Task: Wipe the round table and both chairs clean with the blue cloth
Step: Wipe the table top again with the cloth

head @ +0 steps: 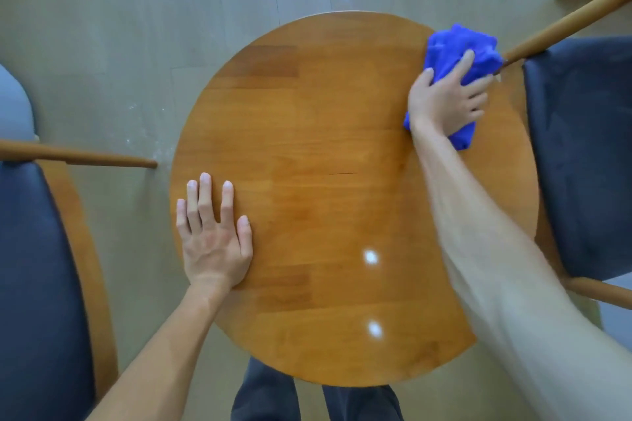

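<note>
On the round table's [328, 181] far right edge: blue cloth [455, 51] under the right hand [444, 102].
Cloth's long axis runs near-to-far; right fingers spread, pressing it. Left hand [213, 243] lies flat, fingers straight.

Cloth [455, 55] on table's [325, 147] right edge — chairs [37, 284] flanking.

- One round surface [342, 202], made of wood.
- One blue cloth [451, 55], on the surface.
- Two chairs with dark blue seats: a left chair [37, 284] and a right chair [581, 154].
- Two hands: a left hand [213, 239] and a right hand [444, 102].
- Two legs [266, 393] in dark pants, under the surface.
- Two bright light spots [371, 256] on the wood.
</note>
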The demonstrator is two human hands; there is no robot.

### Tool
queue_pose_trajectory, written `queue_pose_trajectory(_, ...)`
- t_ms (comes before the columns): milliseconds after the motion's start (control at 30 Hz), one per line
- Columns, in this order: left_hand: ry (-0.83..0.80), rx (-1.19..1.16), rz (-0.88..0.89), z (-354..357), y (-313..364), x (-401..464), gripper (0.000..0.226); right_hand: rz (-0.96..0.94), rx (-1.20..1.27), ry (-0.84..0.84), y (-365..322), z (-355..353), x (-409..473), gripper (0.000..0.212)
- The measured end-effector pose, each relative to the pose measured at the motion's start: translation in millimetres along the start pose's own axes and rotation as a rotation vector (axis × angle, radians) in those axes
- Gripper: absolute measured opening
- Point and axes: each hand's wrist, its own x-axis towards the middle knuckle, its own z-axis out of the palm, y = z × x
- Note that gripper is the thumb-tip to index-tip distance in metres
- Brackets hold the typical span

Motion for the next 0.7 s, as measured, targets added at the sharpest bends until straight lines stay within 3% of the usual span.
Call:
queue_pose_trajectory(133,-0.003,-0.002,-0.001,0.2,-1.0,0.8,0.058,-0.575,-0.021,-0.143,-108.2,22.7,-103.5,0.068)
queue_pose_trajectory(267,0.017,-0.003,-0.011,0.3,-2.7,0.1,0.059,-1.23,-0.049,-0.295,-119.9,27.8,-207.6,0.061)
queue_pose_trajectory(333,0.029,-0.019,-0.016,-0.1,-2.0,-0.3,0.058,-1.498,-0.013,-0.387,-107.3,31.1,-194.1,0.056)
queue_pose_trajectory(400,0.021,-0.032,-0.02,-1.5,-0.3,0.8,0.059,-1.634,0.029,-0.366,-93.6,32.5,-146.7,0.053)
queue_pose_trajectory(467,0.01,-0.045,-0.012,-3.1,1.1,2.5,0.059,-1.473,0.049,-0.285,-73.4,31.6,-86.0,0.055)
queue_pose_trajectory(567,-0.01,-0.047,-0.015,-3.5,0.6,2.2,0.06,-0.955,0.038,-0.126,-19.9,13.7,-5.1,0.058)
queue_pose_trajectory(700,-0.035,-0.057,-0.02,-3.8,0.7,1.7,0.06,-0.575,-0.006,-0.062,81.7,-15.8,16.5,0.059)
